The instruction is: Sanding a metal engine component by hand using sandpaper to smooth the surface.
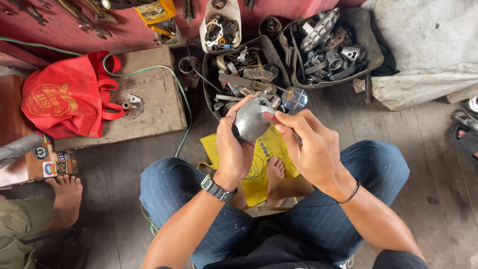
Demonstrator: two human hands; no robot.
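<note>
Gripping a grey metal part [250,119] at the centre of the view, the left hand [233,147] wraps around its lower left side, fingers curled tight against the casting and the thumb pressed up along its near face. The right hand [311,144] comes in from four o'clock, its thumb and forefinger pinched together on a small red-tipped tool [271,117] that touches the right edge of the part; the other fingers are folded loosely behind. One dark wristwatch [217,188] sits on the left wrist and one thin black band [350,194] on the right.

The part is held above a yellow bag [259,172] spread on the wooden floor [438,164] between the person's knees. At twelve o'clock from the hands stand two dark trays of metal parts: the nearer tray [211,89] just behind the hands, the second tray [368,50] at one o'clock. One white container [220,22] with small parts lies at eleven o'clock. A round clear disc [294,98] rests at the nearer tray's right edge, at one o'clock. One red bag [67,94] lies at ten o'clock on a wooden block [154,99], with one green cord [181,94] running past it. Another person's bare foot [65,192] shows at eight o'clock.
</note>
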